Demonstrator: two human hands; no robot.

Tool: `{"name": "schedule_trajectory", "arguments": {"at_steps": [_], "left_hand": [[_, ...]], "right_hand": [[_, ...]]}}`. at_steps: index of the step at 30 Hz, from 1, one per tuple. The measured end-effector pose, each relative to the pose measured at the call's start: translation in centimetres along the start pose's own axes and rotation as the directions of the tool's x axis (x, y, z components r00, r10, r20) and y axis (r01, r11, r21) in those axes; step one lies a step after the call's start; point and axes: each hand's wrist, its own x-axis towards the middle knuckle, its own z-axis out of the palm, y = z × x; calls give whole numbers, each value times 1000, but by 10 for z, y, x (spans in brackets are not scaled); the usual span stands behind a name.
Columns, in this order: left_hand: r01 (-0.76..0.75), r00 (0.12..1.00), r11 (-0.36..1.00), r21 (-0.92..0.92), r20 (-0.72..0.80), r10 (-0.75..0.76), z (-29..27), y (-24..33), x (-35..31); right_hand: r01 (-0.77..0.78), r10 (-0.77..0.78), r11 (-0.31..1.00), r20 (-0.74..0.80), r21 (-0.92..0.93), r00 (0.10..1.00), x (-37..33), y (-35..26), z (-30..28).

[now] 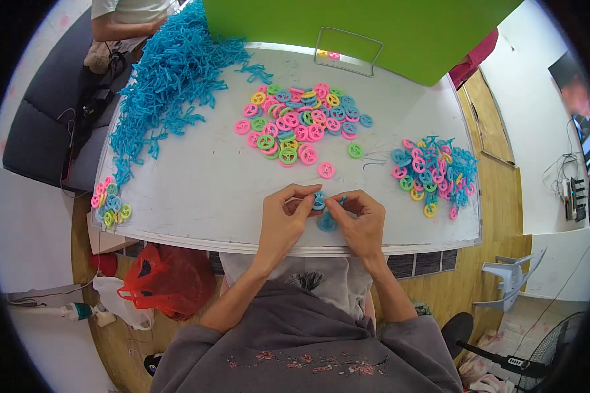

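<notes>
Near the front edge of the white table (196,190), both my hands are closed in pinches close together. Between thumb and fingers, my left hand (283,216) grips a small blue spoked plastic wheel (318,202). My right hand (360,221) pinches a thin blue plastic piece (343,200), mostly hidden by the fingers, right beside the wheel. Another blue round piece (326,223) lies on the table below, between the hands. Just beyond them rests a single pink wheel (326,170).
A heap of multicoloured wheels (314,131) lies mid-table. Blue branched pieces (170,78) pile up at the far left. Wheels joined with blue pieces (432,173) sit at right, and a small wheel cluster (111,204) at left. A green panel (367,33) stands at the back.
</notes>
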Motion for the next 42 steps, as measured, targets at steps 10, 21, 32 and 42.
{"name": "schedule_trajectory", "arguments": {"at_steps": [10, 21, 32, 42], "left_hand": [[-17, 999, 985, 174, -25, 21, 1, 4, 1], [113, 966, 988, 104, 220, -133, -10, 7, -1], [5, 1000, 999, 46, 12, -6, 3, 2, -4], [-111, 655, 18, 994, 60, 753, -149, 74, 79]], "right_hand": [[119, -114, 976, 37, -180, 993, -1, 7, -6], [214, -195, 970, 162, -114, 967, 5, -16, -18], [95, -73, 975, 115, -201, 991, -3, -5, -29], [180, -421, 734, -231, -654, 877, 63, -12, -181]]}}
